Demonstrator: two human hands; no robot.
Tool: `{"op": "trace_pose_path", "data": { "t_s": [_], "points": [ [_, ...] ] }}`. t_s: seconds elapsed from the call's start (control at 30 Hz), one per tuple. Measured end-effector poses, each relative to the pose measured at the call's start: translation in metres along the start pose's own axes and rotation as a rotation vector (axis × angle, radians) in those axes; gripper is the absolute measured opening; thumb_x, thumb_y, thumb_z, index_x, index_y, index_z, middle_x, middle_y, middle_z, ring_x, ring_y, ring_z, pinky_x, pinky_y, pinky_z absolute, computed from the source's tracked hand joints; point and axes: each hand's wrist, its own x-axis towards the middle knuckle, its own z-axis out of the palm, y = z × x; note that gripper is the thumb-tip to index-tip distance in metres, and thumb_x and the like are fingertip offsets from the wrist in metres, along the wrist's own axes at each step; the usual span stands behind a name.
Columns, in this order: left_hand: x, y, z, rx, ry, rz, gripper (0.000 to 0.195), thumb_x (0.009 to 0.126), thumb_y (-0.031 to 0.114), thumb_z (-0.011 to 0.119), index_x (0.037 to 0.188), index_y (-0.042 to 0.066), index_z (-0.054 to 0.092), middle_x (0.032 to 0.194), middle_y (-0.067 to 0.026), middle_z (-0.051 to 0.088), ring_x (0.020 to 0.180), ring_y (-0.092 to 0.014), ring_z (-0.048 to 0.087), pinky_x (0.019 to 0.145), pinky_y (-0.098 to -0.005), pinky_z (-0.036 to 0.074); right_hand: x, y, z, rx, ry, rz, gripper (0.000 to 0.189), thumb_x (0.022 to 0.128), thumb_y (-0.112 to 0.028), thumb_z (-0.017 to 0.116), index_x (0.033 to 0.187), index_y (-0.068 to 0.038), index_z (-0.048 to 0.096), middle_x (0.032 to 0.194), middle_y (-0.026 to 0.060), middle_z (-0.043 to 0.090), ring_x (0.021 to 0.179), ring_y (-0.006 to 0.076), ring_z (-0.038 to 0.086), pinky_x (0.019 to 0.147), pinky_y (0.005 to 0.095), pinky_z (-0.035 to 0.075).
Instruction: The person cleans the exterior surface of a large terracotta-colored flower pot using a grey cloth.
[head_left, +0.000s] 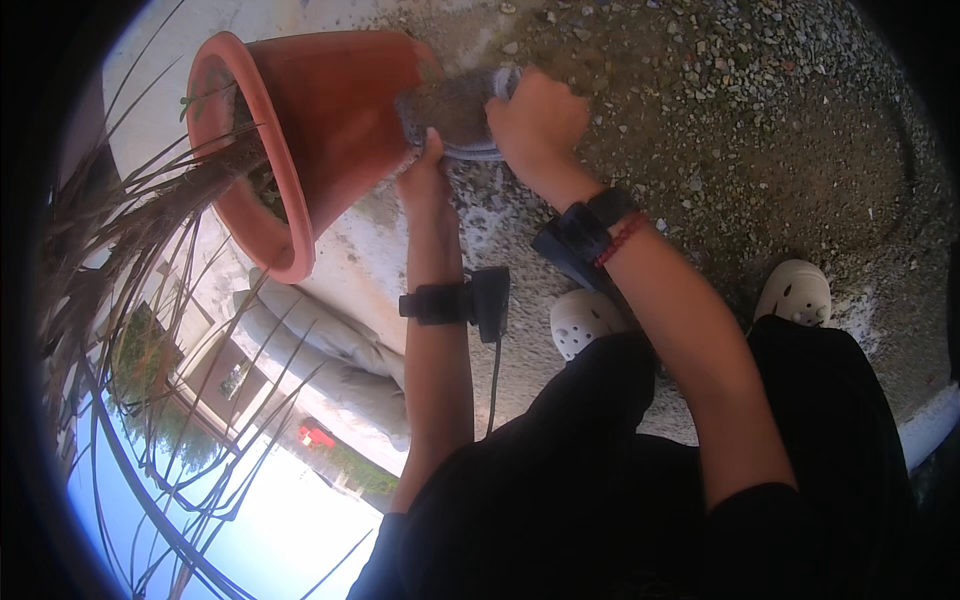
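Observation:
A grey-rimmed, shallow item (474, 152) with a brown, soil-like surface lies against the base of a terracotta-coloured plant pot (330, 112). Blur leaves unsettled whether it is a pan or a folded cloth. My right hand (541, 124) grips its end away from the pot, fingers curled in. At its near edge, close to the pot's foot, my left hand (426, 176) holds on with the thumb on top; the other fingers are hidden. From the pot's mouth rises a plant (225, 169) with long, dry, narrow leaves.
Gravelly ground (720, 135) spreads beneath my hands, bordered by a pale concrete surface (367, 232) under the pot. Large grey sacks or covers (330, 337) lie beside it. My feet wear white clogs (581, 322). Each wrist bears a strapped black device (491, 304).

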Motion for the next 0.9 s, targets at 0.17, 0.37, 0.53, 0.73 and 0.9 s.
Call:
{"op": "trace_pose_path", "data": {
  "t_s": [0.17,0.37,0.53,0.73,0.9],
  "points": [
    [-0.022,0.0,-0.015,0.075,-0.196,-0.268,0.037,0.08,0.042,0.06,0.069,0.009,0.051,0.053,0.0033,0.04,0.04,-0.006,0.026,0.039,-0.0232,0.019,-0.03,0.022,-0.033,0.166,-0.004,0.018,0.027,0.07,-0.026,0.061,0.077,0.0,0.058,0.064,0.0164,0.061,0.064,0.0313,0.061,0.077,0.0388,0.038],
    [-0.053,0.013,-0.011,-0.058,-0.329,-0.133,0.035,0.087,0.042,0.049,0.076,0.009,0.05,0.055,0.005,0.035,0.044,-0.007,0.027,0.042,-0.0227,0.019,-0.037,0.022,-0.047,0.146,0.043,-0.006,0.031,0.07,-0.029,0.061,0.076,0.001,0.055,0.061,0.0167,0.06,0.06,0.0317,0.06,0.073,0.0388,0.039],
    [-0.036,0.023,-0.015,-0.266,-0.415,-0.153,0.025,0.088,0.032,0.048,0.091,0.007,0.053,0.066,0.0024,0.047,0.05,-0.006,0.036,0.045,-0.0202,0.027,-0.032,-0.009,-0.054,0.148,0.107,-0.063,0.037,0.068,-0.034,0.062,0.075,0.001,0.055,0.067,0.0189,0.06,0.067,0.0355,0.06,0.062,0.0425,0.046],
    [-0.002,0.009,-0.012,-0.403,-0.409,-0.205,0.025,0.085,0.018,0.049,0.104,0.003,0.052,0.094,-0.0079,0.061,0.08,-0.014,0.059,0.063,-0.024,0.047,-0.036,-0.021,-0.013,0.099,0.384,-0.402,0.023,0.07,-0.02,0.062,0.074,-0.003,0.047,0.059,0.0093,0.055,0.054,0.026,0.052,0.065,0.0354,0.032],
    [0.022,0.005,-0.001,-0.328,-0.375,-0.218,0.024,0.084,0.018,0.05,0.102,0.003,0.054,0.096,-0.0093,0.061,0.086,-0.018,0.06,0.068,-0.0292,0.05,-0.016,-0.019,0.008,0.039,0.368,-0.447,0.019,0.07,-0.016,0.061,0.073,-0.004,0.047,0.061,0.0084,0.055,0.057,0.0239,0.054,0.07,0.0354,0.031]
  ]
}}
